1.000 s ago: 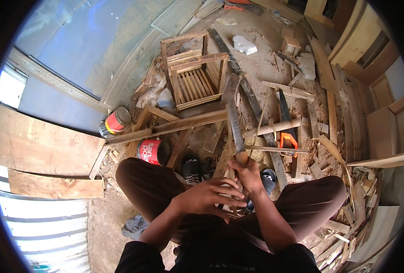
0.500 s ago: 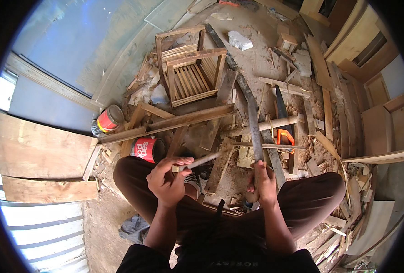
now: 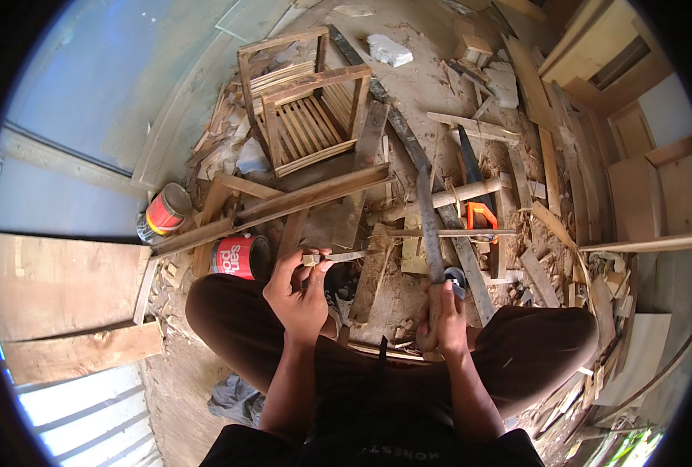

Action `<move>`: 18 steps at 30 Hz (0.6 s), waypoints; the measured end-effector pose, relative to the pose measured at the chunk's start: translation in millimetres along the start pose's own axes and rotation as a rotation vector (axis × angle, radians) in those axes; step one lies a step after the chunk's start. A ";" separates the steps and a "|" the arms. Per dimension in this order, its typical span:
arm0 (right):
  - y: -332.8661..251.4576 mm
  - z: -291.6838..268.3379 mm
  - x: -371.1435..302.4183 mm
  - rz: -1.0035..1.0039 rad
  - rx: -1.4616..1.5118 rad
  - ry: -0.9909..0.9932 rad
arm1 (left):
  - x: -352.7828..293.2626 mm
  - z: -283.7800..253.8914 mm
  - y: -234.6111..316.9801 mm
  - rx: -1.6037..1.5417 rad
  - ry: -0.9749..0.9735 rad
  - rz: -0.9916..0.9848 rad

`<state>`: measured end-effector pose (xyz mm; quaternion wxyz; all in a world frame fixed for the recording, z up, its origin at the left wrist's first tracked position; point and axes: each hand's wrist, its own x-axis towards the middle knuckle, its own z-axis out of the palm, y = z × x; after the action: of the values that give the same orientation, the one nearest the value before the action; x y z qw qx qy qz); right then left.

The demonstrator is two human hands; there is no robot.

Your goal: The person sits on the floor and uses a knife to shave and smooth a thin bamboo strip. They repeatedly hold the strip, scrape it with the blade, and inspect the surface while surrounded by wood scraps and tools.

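My left hand point(image 3: 298, 302) pinches a short strip of wood point(image 3: 347, 255) between thumb and fingers; its far end points right, toward the machete. In my right hand point(image 3: 449, 323) is the wooden handle of a machete point(image 3: 428, 222), gripped upright with the long, dull grey blade reaching away from me. The blade and the strip are apart. Beyond the hands, a thin wooden stick point(image 3: 474, 233) lies crosswise, partly behind the blade. A handsaw with an orange handle point(image 3: 480, 221) rests right of the blade among wood pieces.
A slatted wooden frame point(image 3: 316, 81) stands ahead. Two red paint cans point(image 3: 233, 257) sit at the left beside a long plank point(image 3: 307, 204). A white stone block point(image 3: 389, 50) lies far off. Wood shavings and offcuts litter the floor, and wooden panels point(image 3: 634, 198) lean at the right.
The view has shifted, so the surroundings sit a little further left. My left hand has turned, leaving the wood strip more level. My right hand still grips the machete.
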<state>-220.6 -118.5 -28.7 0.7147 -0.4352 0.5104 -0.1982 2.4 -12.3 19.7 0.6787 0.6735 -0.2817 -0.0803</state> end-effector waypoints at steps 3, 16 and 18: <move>22.0 -2.3 -9.4 -0.073 -0.122 -0.042 | -2.4 -0.2 -5.6 0.064 0.025 0.028; 66.2 17.9 -17.6 -0.153 -0.560 -0.170 | 2.0 45.0 -9.0 -0.599 0.077 -0.008; 71.0 14.4 -7.0 -0.098 -0.557 -0.197 | -1.3 52.8 -9.7 -0.589 -0.020 0.079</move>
<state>-221.8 -68.9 -81.9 0.6033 -0.6560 0.4517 -0.0417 -22.0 -58.3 6.6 0.8447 0.4352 -0.2790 -0.1387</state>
